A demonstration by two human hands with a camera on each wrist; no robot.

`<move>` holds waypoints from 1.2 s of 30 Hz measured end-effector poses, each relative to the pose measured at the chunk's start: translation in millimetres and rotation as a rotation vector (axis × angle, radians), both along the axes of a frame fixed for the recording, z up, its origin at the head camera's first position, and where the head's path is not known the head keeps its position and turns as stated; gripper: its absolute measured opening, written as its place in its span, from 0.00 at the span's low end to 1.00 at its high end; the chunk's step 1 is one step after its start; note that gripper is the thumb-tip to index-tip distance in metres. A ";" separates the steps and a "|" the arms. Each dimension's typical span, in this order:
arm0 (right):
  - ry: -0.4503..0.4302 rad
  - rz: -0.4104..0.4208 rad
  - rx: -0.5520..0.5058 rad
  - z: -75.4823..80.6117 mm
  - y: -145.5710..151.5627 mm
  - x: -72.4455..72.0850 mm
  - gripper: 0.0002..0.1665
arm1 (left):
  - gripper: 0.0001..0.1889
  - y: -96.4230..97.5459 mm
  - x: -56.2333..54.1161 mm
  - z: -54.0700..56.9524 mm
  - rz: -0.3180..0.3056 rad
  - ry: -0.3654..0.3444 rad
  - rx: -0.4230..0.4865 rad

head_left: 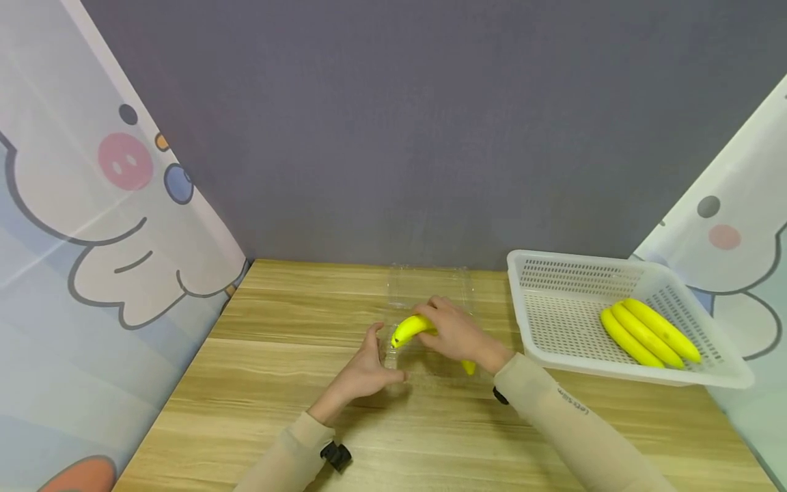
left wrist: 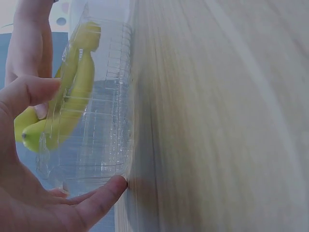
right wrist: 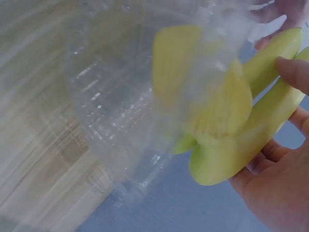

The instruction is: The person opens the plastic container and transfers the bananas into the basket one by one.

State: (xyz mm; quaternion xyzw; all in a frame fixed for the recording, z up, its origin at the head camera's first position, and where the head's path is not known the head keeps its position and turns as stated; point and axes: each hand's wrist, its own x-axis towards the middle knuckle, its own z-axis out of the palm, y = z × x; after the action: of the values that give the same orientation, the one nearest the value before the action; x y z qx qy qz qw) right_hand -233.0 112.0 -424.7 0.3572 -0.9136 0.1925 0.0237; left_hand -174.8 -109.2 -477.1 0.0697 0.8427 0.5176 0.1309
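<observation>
My right hand grips a bunch of yellow bananas, thumb on one side and fingers on the other. In the right wrist view the bananas show through and beside clear plastic. They hang over and partly within an open clear plastic container, which stands on the wooden table with its lid folded back. My left hand holds the container's left end, thumb and fingers spread around it. In the left wrist view, one fingertip sits at the container's lower corner. The right palm hides part of the bunch.
To the right stands a white perforated basket, with several bananas lying at its right side. A grey wall panel rises behind the wooden table. Cartoon-printed sheets flank it at both sides.
</observation>
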 end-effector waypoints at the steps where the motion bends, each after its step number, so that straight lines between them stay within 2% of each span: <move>1: 0.003 -0.003 -0.001 1.2 0.4 -0.2 0.23 | 0.63 0.0 0.1 -0.1 0.001 -0.001 -0.002; 10: 0.006 -0.008 -0.022 18.5 4.7 0.0 0.24 | 0.63 -0.2 -0.4 0.2 0.005 -0.002 -0.010; 16: 0.021 -0.002 -0.037 30.2 6.1 0.6 0.22 | 0.63 -0.5 -0.6 0.4 -0.014 -0.001 0.012; 27: 0.074 -0.001 -0.041 43.5 4.7 1.2 0.23 | 0.62 -1.0 -0.5 1.4 -0.002 -0.006 0.003; 36: 0.055 -0.032 -0.129 58.6 10.5 3.3 0.24 | 0.63 -1.1 0.6 2.1 -0.005 -0.027 0.025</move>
State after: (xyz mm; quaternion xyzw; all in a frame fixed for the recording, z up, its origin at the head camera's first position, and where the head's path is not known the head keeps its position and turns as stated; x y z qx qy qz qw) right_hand -229.7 122.6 -366.1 0.3456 -0.9038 0.2408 0.0750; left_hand -174.2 -110.2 -475.0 0.0666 0.8341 0.5286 0.1427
